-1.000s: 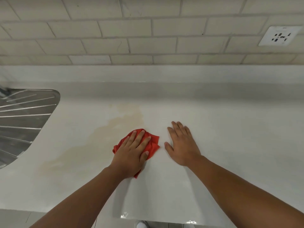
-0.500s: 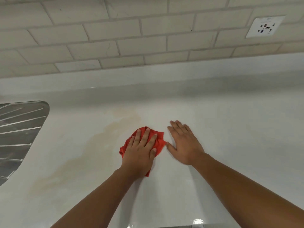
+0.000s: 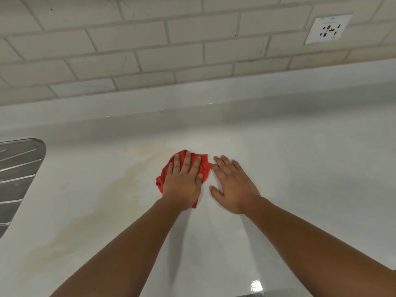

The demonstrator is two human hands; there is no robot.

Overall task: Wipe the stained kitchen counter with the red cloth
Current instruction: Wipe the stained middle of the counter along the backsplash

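Your left hand [image 3: 182, 185] lies flat on the crumpled red cloth [image 3: 204, 168], just left of the frame's centre. The fingers are straight and a little spread, pressing down on the fabric rather than curling round it, with the thumb laid along the cloth's right side. Red shows past your fingertips, at the left of the palm, and in a small tail below the heel of the hand.

The cloth sits on the glossy white kitchen counter [image 3: 300, 179], right at the upper right end of the pale brown stain [image 3: 120, 189]. From there the stain runs in a streaky band down towards the lower left of the frame, and a fainter patch of it shows just above and left of the cloth.

Your right hand [image 3: 233, 187] is palm down on bare counter just right of the cloth. Its fingers are straight and close together, and the thumb is held out to the left. The index fingertip comes very near the cloth's right corner. It may be touching, though the view is too soft there to be sure.

At the left edge of the frame there's a ribbed steel draining board [image 3: 19, 172], well apart from the cloth. Across the top runs the cream brick-pattern tiled wall [image 3: 150, 50], with a white square wall socket [image 3: 329, 28] in the upper right. Both forearms reach in from the bottom edge.
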